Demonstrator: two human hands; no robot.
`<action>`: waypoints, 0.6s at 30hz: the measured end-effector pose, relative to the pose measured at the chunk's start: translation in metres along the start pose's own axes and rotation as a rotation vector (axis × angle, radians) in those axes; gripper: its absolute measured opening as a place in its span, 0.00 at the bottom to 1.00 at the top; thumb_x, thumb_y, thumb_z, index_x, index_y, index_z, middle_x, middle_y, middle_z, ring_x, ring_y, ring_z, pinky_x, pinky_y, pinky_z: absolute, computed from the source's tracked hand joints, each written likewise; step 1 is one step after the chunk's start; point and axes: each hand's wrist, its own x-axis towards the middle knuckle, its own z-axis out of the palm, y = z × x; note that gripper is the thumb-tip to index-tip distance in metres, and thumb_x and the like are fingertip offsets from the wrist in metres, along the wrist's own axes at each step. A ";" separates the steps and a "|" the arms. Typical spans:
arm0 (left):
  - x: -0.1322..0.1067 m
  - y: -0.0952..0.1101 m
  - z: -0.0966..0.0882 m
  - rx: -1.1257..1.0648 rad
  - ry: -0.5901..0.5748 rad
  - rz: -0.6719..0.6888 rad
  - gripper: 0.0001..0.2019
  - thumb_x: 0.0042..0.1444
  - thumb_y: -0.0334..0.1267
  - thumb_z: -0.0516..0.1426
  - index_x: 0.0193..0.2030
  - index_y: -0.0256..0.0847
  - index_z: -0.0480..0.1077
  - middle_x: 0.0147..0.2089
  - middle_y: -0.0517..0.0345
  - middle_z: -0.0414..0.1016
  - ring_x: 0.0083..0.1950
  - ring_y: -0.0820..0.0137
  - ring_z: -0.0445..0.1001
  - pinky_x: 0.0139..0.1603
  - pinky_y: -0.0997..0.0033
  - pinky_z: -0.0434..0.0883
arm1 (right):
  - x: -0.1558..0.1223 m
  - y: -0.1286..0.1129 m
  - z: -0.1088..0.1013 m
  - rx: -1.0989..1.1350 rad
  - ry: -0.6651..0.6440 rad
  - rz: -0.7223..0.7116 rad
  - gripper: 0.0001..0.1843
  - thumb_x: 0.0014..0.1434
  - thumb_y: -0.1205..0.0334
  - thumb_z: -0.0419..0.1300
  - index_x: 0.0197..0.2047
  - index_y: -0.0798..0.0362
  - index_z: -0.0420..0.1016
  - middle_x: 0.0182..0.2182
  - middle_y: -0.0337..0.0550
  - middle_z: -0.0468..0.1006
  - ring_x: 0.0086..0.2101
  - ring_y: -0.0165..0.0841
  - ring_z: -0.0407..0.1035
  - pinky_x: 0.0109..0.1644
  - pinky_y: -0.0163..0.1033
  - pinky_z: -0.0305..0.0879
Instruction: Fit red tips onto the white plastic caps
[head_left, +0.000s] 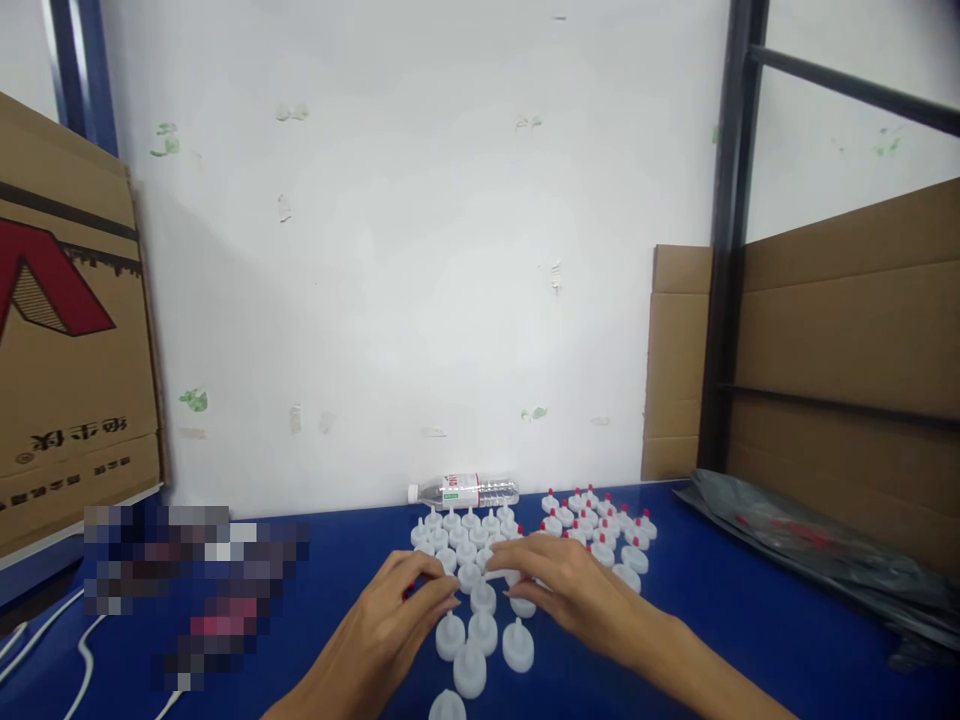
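Observation:
Many translucent white nozzle caps [470, 668] stand on the blue table, their spouts pointing up. My left hand [386, 620] is left of them, thumb and fingers pinched together. A bit of a small red tip [409, 591] shows among its curled fingers, mostly hidden. Across from it, my right hand [566, 585] is closed around a white nozzle cap [495, 575] whose spout points left toward my left fingertips; its body is largely covered by the fingers. Behind my right hand is a group of nozzle caps with red tips [602, 545].
A clear plastic bottle [480, 490] lies against the white wall. Cardboard boxes [75, 380] stand at the left, with more cardboard [847, 350] at the right. A dark plastic bag [817, 550] lies at the right, white cables [86, 650] at the left.

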 end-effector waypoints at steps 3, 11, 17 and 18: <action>0.001 0.000 0.000 0.013 -0.005 0.019 0.07 0.71 0.32 0.52 0.47 0.40 0.72 0.39 0.54 0.75 0.39 0.67 0.72 0.39 0.69 0.72 | 0.000 -0.002 0.002 -0.022 0.030 -0.021 0.20 0.65 0.68 0.64 0.59 0.46 0.71 0.50 0.43 0.81 0.47 0.34 0.76 0.51 0.36 0.71; 0.006 0.003 0.002 -0.036 0.075 0.116 0.07 0.68 0.25 0.54 0.48 0.38 0.71 0.38 0.57 0.81 0.35 0.71 0.75 0.41 0.69 0.71 | 0.002 -0.006 0.008 -0.067 0.149 -0.118 0.17 0.66 0.56 0.64 0.57 0.47 0.73 0.46 0.44 0.83 0.49 0.37 0.75 0.54 0.42 0.69; 0.005 0.003 0.002 -0.061 0.077 0.157 0.08 0.68 0.25 0.54 0.49 0.37 0.72 0.38 0.55 0.81 0.36 0.70 0.76 0.39 0.69 0.72 | 0.002 -0.014 0.013 -0.026 0.151 -0.237 0.19 0.69 0.56 0.61 0.61 0.48 0.70 0.51 0.43 0.82 0.48 0.33 0.77 0.55 0.39 0.71; 0.005 0.002 0.002 -0.059 0.072 0.164 0.08 0.68 0.25 0.54 0.49 0.37 0.72 0.38 0.55 0.81 0.35 0.70 0.76 0.38 0.69 0.72 | 0.002 -0.015 0.013 -0.031 0.152 -0.250 0.19 0.69 0.57 0.60 0.61 0.48 0.69 0.52 0.44 0.81 0.48 0.33 0.77 0.55 0.39 0.71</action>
